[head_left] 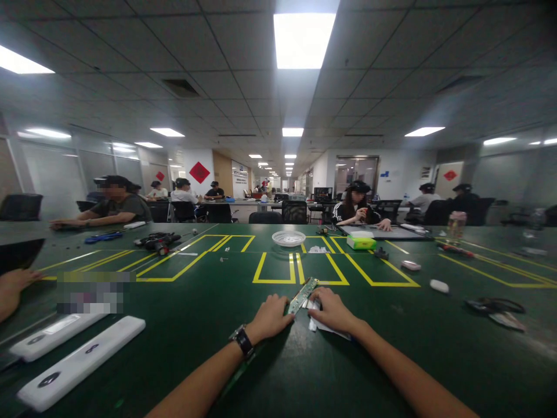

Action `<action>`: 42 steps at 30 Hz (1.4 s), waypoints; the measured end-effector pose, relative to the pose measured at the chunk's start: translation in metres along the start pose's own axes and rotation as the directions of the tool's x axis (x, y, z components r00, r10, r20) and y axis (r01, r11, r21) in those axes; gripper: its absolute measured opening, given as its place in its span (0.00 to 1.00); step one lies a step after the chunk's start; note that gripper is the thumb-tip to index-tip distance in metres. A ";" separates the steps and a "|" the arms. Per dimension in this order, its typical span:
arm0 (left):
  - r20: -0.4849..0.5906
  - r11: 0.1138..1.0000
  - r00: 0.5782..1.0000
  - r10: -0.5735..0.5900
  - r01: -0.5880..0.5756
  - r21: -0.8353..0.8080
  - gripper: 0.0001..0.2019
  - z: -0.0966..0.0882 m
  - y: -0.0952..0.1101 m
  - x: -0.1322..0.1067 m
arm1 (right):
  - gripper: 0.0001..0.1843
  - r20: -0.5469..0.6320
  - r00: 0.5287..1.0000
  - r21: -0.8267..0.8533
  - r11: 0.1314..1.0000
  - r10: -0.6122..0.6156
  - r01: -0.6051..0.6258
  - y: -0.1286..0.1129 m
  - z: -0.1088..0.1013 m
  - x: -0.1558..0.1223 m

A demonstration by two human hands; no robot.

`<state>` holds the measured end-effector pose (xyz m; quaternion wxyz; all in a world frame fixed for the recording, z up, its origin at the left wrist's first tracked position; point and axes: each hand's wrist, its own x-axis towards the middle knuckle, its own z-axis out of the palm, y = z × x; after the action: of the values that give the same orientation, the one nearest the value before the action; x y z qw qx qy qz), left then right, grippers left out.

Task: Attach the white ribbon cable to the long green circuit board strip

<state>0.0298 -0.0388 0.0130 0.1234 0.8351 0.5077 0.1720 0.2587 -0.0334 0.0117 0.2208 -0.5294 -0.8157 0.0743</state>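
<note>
A narrow green circuit board [303, 296] is held at a slant just above the table, in front of me. My left hand [272, 316], with a dark watch on the wrist, is closed on the board's near left side, thumb along its lower end. My right hand [334, 310] is curled at the board's right side. Crumpled white paper [312, 325] shows between its thumb and fingers and below them. Whether the right fingertips also touch the board is hard to make out. Beneath the right palm lies another flat white piece [333, 331].
A white basket [289, 238] stands ahead, with a green tissue pack [361, 241] right of it. Two long white devices [82, 363] lie at left, near another person's hand [17, 287]. A black-red power tool [159, 242] lies further back. Yellow tape marks the green table [209, 366].
</note>
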 end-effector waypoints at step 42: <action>0.048 0.281 0.997 -0.067 0.065 -0.958 0.21 0.003 0.011 0.006 | 0.20 0.135 0.976 0.846 0.492 0.171 -0.203 -0.036 0.002 0.000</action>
<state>0.0427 -0.0384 0.0151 0.6051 0.5732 0.3380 0.4370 0.2277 -0.0490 0.0231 0.4298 -0.4359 -0.6142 0.4981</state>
